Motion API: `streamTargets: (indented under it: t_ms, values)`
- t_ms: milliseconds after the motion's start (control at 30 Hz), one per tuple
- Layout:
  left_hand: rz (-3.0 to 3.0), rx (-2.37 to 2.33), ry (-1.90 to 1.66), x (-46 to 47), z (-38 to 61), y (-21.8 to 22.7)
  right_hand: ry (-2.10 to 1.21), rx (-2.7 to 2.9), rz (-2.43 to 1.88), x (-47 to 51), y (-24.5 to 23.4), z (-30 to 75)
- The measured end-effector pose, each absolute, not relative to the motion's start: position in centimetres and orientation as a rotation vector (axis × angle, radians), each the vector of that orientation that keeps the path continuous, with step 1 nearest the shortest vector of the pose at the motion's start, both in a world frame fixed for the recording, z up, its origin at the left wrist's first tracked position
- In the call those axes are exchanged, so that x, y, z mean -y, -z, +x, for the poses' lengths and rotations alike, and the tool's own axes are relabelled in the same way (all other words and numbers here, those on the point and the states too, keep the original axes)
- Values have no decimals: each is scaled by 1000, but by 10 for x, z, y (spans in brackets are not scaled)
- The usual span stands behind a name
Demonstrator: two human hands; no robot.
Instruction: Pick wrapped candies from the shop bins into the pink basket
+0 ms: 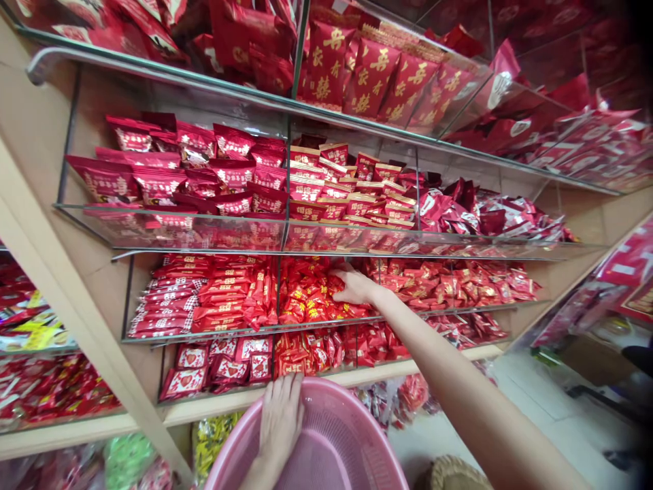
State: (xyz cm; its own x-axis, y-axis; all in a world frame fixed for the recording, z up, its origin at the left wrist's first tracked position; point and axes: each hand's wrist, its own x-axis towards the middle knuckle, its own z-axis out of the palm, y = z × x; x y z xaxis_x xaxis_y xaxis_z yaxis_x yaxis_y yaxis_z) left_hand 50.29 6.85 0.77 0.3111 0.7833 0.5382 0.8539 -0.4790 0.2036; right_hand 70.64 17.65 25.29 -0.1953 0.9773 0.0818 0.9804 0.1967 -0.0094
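Note:
My right hand (354,286) reaches into a middle compartment of a low shelf, over small red candy packets (312,299) with yellow print. Its fingers are spread and touch or hover just above the packets; I see nothing held in them. My left hand (281,412) lies across the edge of a pink plastic basin (375,435), fingers hooked over the rim that faces the shelf. Inside, the visible part of the basin shows bare ribbed plastic. To the left of the reaching hand lie striped rows of red packets (223,292) in neighbouring compartments.
Glass-fronted shelves with dividers hold red packets (235,167) above. A glass shelf edge (337,253) runs just over my right hand. A wooden post (96,327) stands at left. A woven basket (456,473) sits on the tiled floor (576,435).

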Motion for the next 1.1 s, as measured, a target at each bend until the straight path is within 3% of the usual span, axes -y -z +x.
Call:
streamTargets:
  t_ms: [500,833,1100]
  values:
    - [-2468,1539,873,-67,503,-11,307,2272,-1986,-169,-240,700]
    - [-2446,1564,892,-67,504,-5,191,2378,-1866,-175,-246,708]
    - [-2462,1583,889,-67,503,-5,332,2275,-2017,-172,-239,696]
